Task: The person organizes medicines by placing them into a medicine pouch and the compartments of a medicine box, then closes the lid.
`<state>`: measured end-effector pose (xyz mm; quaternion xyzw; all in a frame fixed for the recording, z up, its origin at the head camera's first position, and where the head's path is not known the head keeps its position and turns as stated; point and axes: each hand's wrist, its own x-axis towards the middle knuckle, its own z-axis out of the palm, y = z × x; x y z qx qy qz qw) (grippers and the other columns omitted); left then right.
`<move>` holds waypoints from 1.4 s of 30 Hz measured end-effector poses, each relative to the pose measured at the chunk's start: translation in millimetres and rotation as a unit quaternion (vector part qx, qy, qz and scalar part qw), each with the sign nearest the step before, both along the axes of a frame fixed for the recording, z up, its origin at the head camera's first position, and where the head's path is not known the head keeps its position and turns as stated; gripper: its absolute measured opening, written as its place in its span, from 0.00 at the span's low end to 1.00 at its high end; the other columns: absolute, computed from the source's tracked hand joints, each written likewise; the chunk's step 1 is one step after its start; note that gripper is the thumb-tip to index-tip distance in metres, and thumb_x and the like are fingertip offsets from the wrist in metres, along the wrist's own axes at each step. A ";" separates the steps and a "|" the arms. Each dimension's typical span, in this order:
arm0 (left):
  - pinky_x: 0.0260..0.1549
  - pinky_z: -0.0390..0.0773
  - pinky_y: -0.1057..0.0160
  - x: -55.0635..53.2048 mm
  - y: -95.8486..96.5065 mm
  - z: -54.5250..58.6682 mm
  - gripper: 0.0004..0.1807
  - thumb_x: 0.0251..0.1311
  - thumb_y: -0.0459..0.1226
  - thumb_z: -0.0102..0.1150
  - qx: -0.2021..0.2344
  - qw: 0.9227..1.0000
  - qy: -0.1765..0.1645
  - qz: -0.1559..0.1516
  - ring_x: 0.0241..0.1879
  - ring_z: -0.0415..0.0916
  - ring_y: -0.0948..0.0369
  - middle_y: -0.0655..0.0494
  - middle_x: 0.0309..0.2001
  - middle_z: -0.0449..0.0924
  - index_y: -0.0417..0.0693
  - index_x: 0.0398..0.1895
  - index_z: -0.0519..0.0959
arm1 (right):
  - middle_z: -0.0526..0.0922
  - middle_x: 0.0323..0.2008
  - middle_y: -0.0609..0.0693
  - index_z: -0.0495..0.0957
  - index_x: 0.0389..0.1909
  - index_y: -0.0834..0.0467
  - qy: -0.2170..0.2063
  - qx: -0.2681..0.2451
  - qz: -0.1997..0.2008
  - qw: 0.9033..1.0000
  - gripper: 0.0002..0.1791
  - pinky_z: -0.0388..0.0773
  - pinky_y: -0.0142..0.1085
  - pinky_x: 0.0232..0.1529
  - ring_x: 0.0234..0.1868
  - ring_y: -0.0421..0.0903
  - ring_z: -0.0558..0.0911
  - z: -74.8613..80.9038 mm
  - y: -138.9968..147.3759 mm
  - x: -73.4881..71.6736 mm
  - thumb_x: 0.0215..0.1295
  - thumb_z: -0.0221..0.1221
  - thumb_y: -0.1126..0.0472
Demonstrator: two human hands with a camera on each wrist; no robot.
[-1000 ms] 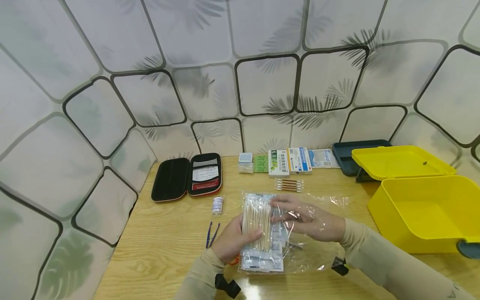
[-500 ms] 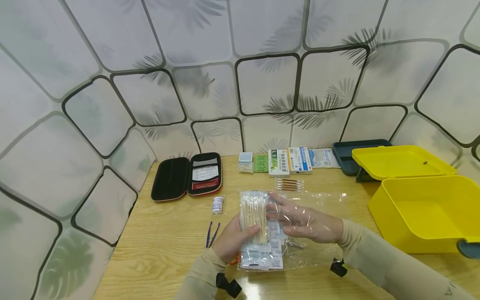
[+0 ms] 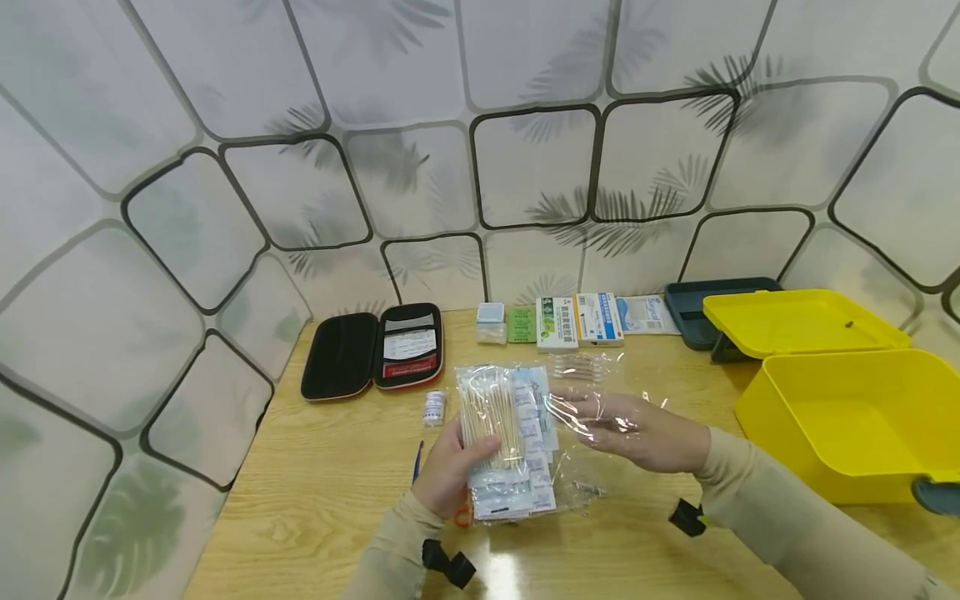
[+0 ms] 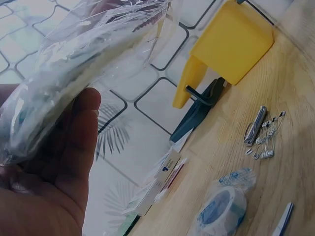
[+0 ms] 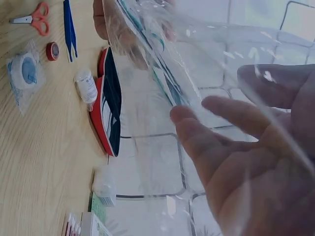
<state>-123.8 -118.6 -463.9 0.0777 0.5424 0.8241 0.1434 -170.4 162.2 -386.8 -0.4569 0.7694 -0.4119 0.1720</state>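
The left hand [image 3: 450, 468] grasps a clear plastic bag [image 3: 592, 483], with the thumb across a bundle of cotton swabs [image 3: 491, 421] and the fingers beneath. Printed sachets [image 3: 536, 421] show through the film, just beside the bundle. The bag is above the bench [image 3: 300, 500], in front of the person. The right hand [image 3: 652, 429] is released: its fingers extend toward the sachets, and loose film covers them (whether the hand is inside the bag or behind it cannot be told).

Near the left hand are blue tweezers [image 3: 417, 462], partly hidden, orange-handled scissors [image 3: 463, 516] and a white bottle [image 3: 434, 408]. The right wrist view shows a red roll [image 5: 52, 51] near the scissors, and a wrapped white roll [image 5: 22, 73]. The left wrist view shows safety pins [image 4: 268, 140] beside a metal clipper [image 4: 255, 128].

Farther out, a black case [image 3: 339, 358] lies unfolded at the back left. Along the rear edge are a green packet [image 3: 522, 325], a white-and-green box [image 3: 557, 325], a white-and-blue box [image 3: 599, 319] and a flat packet [image 3: 647, 315]. At the right stands a yellow box [image 3: 795, 450] with its lid [image 3: 806, 321] swung back, near a dark tray [image 3: 685, 318]
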 end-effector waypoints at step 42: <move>0.68 0.54 0.56 -38.9 -93.6 15.2 0.19 0.74 0.34 0.35 0.331 0.913 0.057 0.233 0.64 0.64 0.57 0.54 0.63 0.69 0.50 0.65 0.62 | 0.82 0.46 0.52 0.77 0.54 0.60 0.017 0.106 -0.150 0.983 0.14 0.78 0.36 0.43 0.43 0.41 0.78 -73.3 -18.8 -38.1 0.70 0.55 0.61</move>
